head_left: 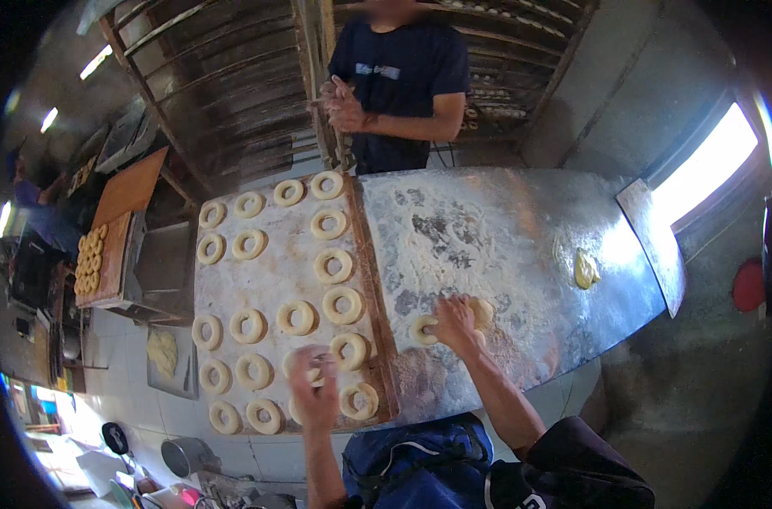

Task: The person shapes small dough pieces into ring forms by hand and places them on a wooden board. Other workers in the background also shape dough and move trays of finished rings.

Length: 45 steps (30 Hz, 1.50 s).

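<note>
My left hand (312, 382) is blurred over the wooden board (216, 280), its fingers apart above a pale dough ring near the board's bottom-right. Rows of similar rings (259, 371) lie on the board. My right hand (454, 322), on the floury metal table (530, 220), has bent fingers on a dough ring (421, 331), with another piece of dough (484, 312) beside it, partly covered by the hand. A small yellowish dough lump (586, 270) sits farther right on the metal.
Across the table a person (390, 81) in a dark shirt holds their hands together before wooden racks (513, 42). At left are another person (34, 204), a stand with dough rings (93, 254) and a tray of dough (165, 356). A wall and bright window (708, 161) are at right.
</note>
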{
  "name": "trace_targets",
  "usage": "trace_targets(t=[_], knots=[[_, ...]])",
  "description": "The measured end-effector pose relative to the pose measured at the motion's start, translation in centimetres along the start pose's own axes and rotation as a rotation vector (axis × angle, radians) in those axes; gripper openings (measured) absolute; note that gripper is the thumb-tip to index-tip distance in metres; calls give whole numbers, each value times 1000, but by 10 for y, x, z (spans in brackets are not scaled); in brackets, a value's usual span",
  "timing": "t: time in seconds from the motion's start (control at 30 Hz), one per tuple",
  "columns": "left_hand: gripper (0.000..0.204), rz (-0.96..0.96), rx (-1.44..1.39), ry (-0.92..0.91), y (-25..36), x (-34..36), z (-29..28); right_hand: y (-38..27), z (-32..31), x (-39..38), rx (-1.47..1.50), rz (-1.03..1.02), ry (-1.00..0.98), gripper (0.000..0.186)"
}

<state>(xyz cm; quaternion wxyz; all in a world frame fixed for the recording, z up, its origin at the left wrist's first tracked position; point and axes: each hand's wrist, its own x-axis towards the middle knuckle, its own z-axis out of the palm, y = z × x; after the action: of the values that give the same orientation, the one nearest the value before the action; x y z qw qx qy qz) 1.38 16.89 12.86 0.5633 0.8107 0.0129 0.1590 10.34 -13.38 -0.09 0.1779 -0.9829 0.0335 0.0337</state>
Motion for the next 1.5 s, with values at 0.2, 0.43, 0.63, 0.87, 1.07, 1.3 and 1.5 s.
trace_targets(t=[0.2,0.43,0.63,0.87,1.07,1.3,1.5], knots=[[27,-237,-165,-206,5,-50,129,12,-29,-38,681,-37,-188,29],[26,-214,-152,-216,28,-76,179,31,-63,-89,1127,-10,-88,51],[31,-233,-380,-118,41,-99,212,50,-116,-104,1168,-137,-299,68],[50,-517,-1103,-216,38,-136,238,92,-121,-100,1506,-242,-688,51],[20,-436,-1272,-87,39,-124,271,112,-78,-94,1123,145,-415,55],[35,36,79,90,30,-117,319,123,-97,-101,804,38,-268,60],[32,-409,-941,8,12,-115,326,115,-102,-111,1099,145,-188,74]])
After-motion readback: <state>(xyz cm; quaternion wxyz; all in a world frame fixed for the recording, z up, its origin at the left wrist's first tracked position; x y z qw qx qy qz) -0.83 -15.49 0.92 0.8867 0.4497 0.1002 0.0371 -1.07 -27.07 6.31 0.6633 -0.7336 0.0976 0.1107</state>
